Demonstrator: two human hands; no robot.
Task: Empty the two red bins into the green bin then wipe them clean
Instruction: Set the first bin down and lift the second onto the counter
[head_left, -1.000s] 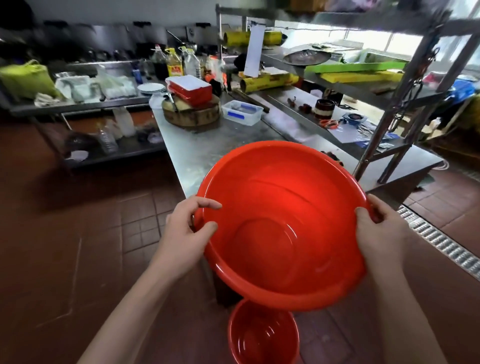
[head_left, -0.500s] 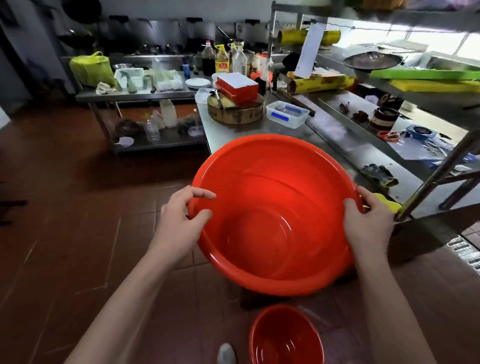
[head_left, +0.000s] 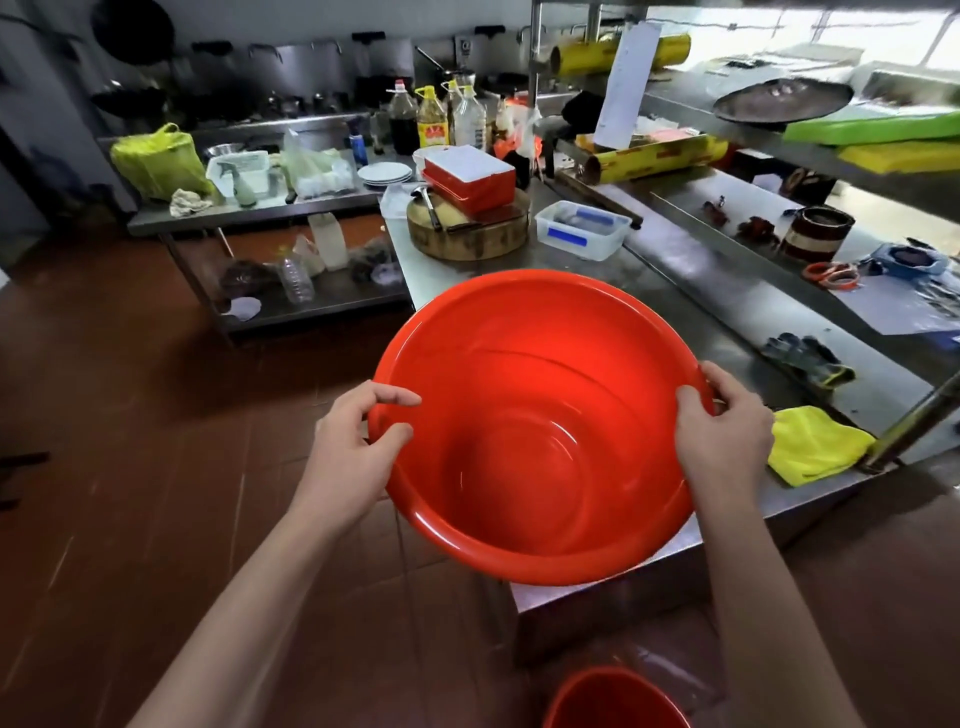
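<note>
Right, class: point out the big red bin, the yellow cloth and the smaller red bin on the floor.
big red bin (head_left: 519, 467): head view, inner wall.
yellow cloth (head_left: 810, 447): head view, middle of its folded top.
smaller red bin (head_left: 613, 701): head view, inside near its rim.

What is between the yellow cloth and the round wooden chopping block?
In the head view, the big red bin held up in both hands covers most of that stretch; behind it runs bare steel table between the yellow cloth and chopping block.
</note>
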